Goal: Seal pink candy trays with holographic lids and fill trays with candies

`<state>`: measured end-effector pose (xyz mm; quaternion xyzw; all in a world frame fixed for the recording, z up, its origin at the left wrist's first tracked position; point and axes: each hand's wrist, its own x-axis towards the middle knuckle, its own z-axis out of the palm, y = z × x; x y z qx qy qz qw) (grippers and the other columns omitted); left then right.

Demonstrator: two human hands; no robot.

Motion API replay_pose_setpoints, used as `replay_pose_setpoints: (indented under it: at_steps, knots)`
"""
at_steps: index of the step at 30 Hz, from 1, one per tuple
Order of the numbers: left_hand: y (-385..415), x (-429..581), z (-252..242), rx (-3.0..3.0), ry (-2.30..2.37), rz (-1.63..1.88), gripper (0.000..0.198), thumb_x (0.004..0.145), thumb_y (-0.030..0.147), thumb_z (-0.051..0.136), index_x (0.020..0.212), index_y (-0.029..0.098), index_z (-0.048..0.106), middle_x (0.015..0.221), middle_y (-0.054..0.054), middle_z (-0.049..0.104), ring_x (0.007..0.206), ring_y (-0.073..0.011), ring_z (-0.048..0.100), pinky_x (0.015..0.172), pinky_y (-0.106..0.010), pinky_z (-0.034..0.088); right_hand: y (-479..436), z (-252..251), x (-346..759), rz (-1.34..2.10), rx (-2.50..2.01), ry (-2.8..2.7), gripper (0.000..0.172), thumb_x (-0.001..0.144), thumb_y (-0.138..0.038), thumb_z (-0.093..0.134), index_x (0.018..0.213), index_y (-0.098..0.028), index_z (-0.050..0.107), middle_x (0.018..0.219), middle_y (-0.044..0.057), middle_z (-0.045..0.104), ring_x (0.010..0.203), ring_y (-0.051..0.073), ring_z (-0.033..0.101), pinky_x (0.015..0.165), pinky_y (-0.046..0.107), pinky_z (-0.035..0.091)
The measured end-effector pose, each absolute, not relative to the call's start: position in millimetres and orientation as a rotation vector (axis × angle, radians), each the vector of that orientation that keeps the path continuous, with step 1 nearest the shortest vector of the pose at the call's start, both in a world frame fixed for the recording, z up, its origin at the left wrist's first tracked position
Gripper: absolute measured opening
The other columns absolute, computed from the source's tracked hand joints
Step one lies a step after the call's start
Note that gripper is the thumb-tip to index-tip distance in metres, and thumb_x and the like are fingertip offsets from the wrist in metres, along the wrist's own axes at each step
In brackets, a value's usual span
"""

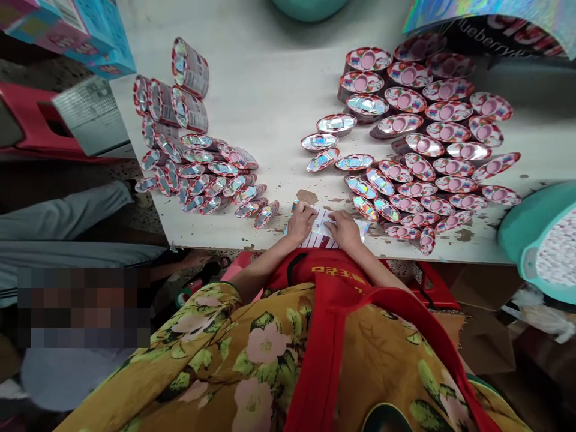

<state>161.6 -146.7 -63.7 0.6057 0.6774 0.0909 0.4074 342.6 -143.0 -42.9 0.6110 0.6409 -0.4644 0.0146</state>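
At the near edge of the table, a flat piece of silvery, rainbow-shiny card (321, 223) lies between my hands, with pink-and-white stripes showing below it. My left hand (301, 224) has its fingers bent and closed on the left part of the card. On the right part, my right hand (345, 229) is closed too, thumb toward the middle. Just right of my hands stand upright small oval packs (365, 209) with shiny tops. Another group of oval packs (266, 214) is to the left.
Many oval packs with pink round centres (408, 75) crowd the right side of the white table (270, 78). A teal basin (513, 231) of small pale pieces stands at the right. Blue-pink boxes (96, 45) sit at the far left. A person in grey trousers (81, 216) is at the left.
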Motion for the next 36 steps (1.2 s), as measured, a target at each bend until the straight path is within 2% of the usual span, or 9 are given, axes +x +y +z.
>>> replay_pose_setpoints:
  at_steps: [6,11,15,18,21,27,31,36]
  knots:
    - [-136.8,142.7,-69.2,1.411,1.568,0.343,0.008,0.086,0.017,0.065,0.084,0.02,0.071,0.103,-0.005,0.058,0.099,-0.0197,0.059,0.089,-0.033,0.049,-139.4,-45.4,337.7,-1.355,1.916,2.002,0.019,0.095,-0.032,0.065,0.107,-0.017,0.068,0.112,0.014,0.069,0.106,0.029,0.06,0.093,0.038,0.047]
    - [-125.2,124.6,-52.5,1.231,1.507,0.505,0.005,0.084,0.019,0.066,0.079,0.019,0.067,0.091,-0.003,0.06,0.09,-0.0178,0.058,0.082,-0.03,0.049,-138.5,-48.7,337.3,-1.352,1.885,2.011,0.018,0.089,-0.022,0.069,0.106,-0.017,0.066,0.113,0.013,0.067,0.107,0.03,0.059,0.094,0.038,0.046]
    - [-124.8,125.7,-24.1,1.319,1.368,0.364,0.007,0.087,0.017,0.064,0.082,0.018,0.067,0.085,-0.002,0.062,0.083,-0.0171,0.058,0.079,-0.03,0.048,-139.0,-56.0,341.2,-1.415,1.887,2.03,0.013,0.089,-0.015,0.064,0.101,-0.019,0.065,0.109,0.012,0.067,0.105,0.028,0.059,0.093,0.037,0.047]
    - [-128.1,132.6,-9.5,1.5,1.469,0.338,0.009,0.09,0.017,0.064,0.086,0.02,0.071,0.094,-0.005,0.064,0.095,-0.0205,0.059,0.089,-0.035,0.048,-140.1,-60.0,343.0,-1.439,1.9,2.04,0.013,0.088,-0.013,0.062,0.099,-0.019,0.065,0.108,0.012,0.067,0.105,0.028,0.059,0.092,0.037,0.047]
    - [-129.5,134.7,-8.6,1.622,1.621,0.284,0.012,0.091,0.019,0.065,0.092,0.022,0.076,0.1,-0.006,0.062,0.099,-0.0222,0.059,0.09,-0.036,0.049,-141.3,-61.4,343.4,-1.433,1.915,2.05,0.013,0.089,-0.014,0.062,0.1,-0.019,0.065,0.107,0.012,0.066,0.103,0.028,0.058,0.091,0.037,0.047]
    - [-120.9,127.2,-22.5,1.932,1.65,0.15,0.02,0.098,0.028,0.059,0.095,0.026,0.078,0.094,-0.006,0.061,0.09,-0.0216,0.053,0.082,-0.035,0.046,-140.0,-57.6,342.9,-1.431,1.897,2.003,0.014,0.089,-0.015,0.063,0.101,-0.019,0.066,0.11,0.012,0.066,0.106,0.027,0.059,0.09,0.036,0.047]
    - [-113.5,125.4,-21.6,2.041,1.433,0.144,0.021,0.1,0.027,0.055,0.097,0.026,0.076,0.099,-0.006,0.062,0.095,-0.022,0.052,0.086,-0.035,0.044,-132.4,-52.9,340.7,-1.463,1.942,1.952,0.02,0.093,-0.013,0.055,0.109,-0.018,0.067,0.112,0.011,0.067,0.106,0.026,0.061,0.09,0.036,0.048]
    - [-102.4,132.8,-18.2,2.019,1.086,0.063,0.022,0.098,0.023,0.053,0.094,0.024,0.074,0.11,-0.008,0.063,0.103,-0.0248,0.051,0.091,-0.037,0.041,-119.4,-44.8,337.3,-1.316,1.94,1.978,0.037,0.095,-0.008,0.043,0.122,-0.018,0.067,0.13,0.016,0.062,0.12,0.03,0.055,0.092,0.039,0.048]
